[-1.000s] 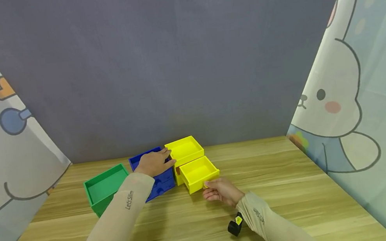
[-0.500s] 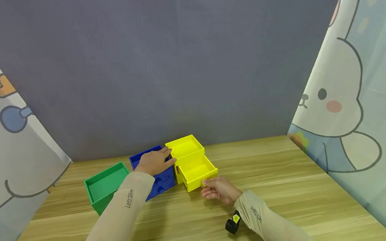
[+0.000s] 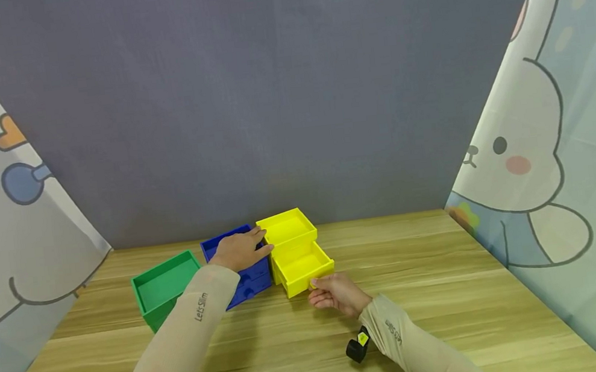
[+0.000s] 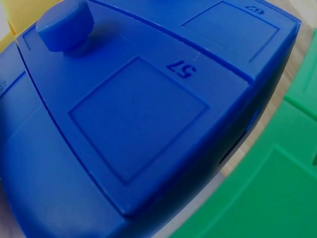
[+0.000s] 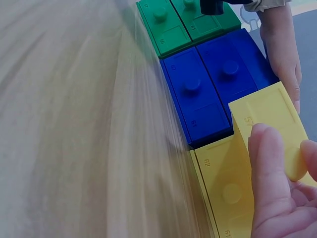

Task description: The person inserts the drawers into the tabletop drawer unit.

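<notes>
A yellow drawer cabinet (image 3: pixel 287 228) stands toward the back, its upper drawer (image 3: pixel 302 262) pulled partway out with a bare interior. My right hand (image 3: pixel 340 295) pinches that drawer's round knob (image 5: pixel 295 166) between thumb and fingers. In the right wrist view the lower yellow drawer (image 5: pixel 223 171) sits closed beneath it. My left hand (image 3: pixel 237 251) reaches over the blue drawer cabinet (image 3: pixel 253 274), its extended fingers at the yellow cabinet's upper left edge. The palm side is hidden. Blue drawer fronts (image 4: pixel 138 116) with a knob fill the left wrist view.
A green drawer cabinet (image 3: pixel 166 281) stands left of the blue one, partly behind my left forearm. A black wrist camera (image 3: pixel 356 349) hangs below my right wrist. A grey backdrop (image 3: pixel 278 103) rises behind the wooden table (image 3: pixel 424 294).
The yellow drawer has slid a little farther into its cabinet, my right hand moving with it by the knob. My left hand stays in place at the cabinet's edge.
</notes>
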A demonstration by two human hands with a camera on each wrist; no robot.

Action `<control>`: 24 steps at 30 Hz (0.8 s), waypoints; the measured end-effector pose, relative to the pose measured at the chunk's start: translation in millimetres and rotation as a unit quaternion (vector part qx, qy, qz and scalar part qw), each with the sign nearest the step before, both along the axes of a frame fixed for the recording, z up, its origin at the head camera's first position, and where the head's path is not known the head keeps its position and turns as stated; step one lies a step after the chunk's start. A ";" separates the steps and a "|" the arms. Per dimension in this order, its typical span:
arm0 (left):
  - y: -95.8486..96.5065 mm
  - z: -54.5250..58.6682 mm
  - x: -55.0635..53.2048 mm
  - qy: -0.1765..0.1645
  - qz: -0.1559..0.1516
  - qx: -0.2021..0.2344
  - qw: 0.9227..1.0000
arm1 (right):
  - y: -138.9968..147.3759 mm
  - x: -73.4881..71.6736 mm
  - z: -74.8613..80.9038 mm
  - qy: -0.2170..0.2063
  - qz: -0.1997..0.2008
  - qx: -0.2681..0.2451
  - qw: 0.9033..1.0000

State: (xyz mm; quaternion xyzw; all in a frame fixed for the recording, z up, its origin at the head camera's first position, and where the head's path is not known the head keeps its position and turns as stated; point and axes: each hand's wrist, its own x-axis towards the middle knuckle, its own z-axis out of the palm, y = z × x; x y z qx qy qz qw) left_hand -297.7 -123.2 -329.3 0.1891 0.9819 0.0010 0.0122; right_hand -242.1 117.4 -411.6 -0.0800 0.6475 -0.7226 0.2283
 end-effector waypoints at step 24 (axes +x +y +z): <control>-0.1 0.7 -0.3 -0.012 0.008 0.019 1.000 | -4.1 -1.5 2.2 -0.006 -0.021 -0.008 1.000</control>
